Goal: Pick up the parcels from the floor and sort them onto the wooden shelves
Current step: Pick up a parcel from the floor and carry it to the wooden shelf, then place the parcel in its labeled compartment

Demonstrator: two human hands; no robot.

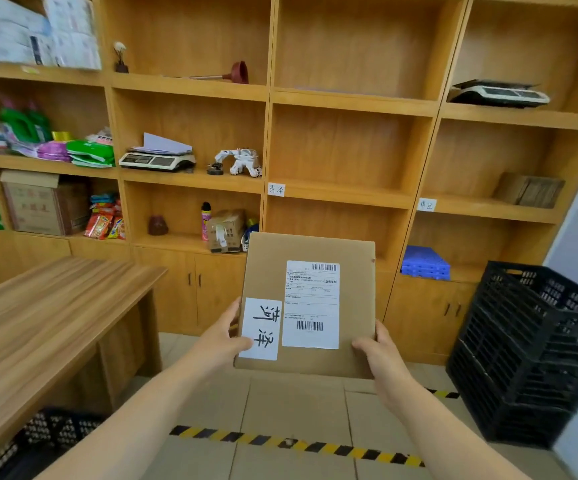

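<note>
I hold a flat brown cardboard parcel upright in front of me, facing the wooden shelves. It carries a white shipping label with barcodes and a white slip with two handwritten characters. My left hand grips its lower left edge, thumb on the slip. My right hand grips the lower right corner. A small tag with the same handwritten characters is stuck on a shelf edge just above the parcel. Another tag marks the shelf column to the right.
A wooden desk stands at my left with a black crate under it. Stacked black crates fill the right. Yellow-black tape crosses the floor. Left shelves hold scales, boxes and packets; a blue pallet lies low right.
</note>
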